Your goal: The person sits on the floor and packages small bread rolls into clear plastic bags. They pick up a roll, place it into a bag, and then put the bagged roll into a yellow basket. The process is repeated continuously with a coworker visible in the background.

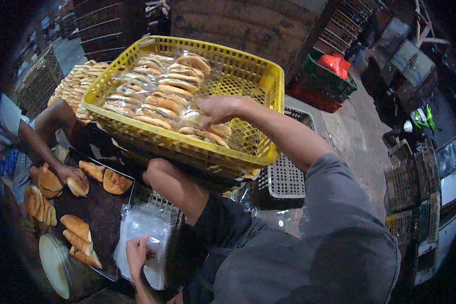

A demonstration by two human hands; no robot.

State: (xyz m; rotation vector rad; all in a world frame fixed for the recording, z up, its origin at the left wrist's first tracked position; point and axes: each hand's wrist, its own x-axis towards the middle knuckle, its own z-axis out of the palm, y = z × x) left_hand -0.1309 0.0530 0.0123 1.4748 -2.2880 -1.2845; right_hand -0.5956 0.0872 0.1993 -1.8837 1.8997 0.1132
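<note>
My right hand reaches into a big yellow plastic crate, its fingers bent down around a bread roll in clear plastic wrap. Rows of split, filled bread rolls in clear bags fill the crate's left and middle parts. Lower down, my left hand rests on a stack of clear plastic bags, with its fingers curled in at the top bag. Beside the bags is a dark tray. On it, unwrapped rolls lie at the near left and others at the far edge.
At the left, another person's hand holds a roll on the tray. A round pale lid or tub stands near it. More bread is piled behind the yellow crate. Black crates and a green crate stand to the right.
</note>
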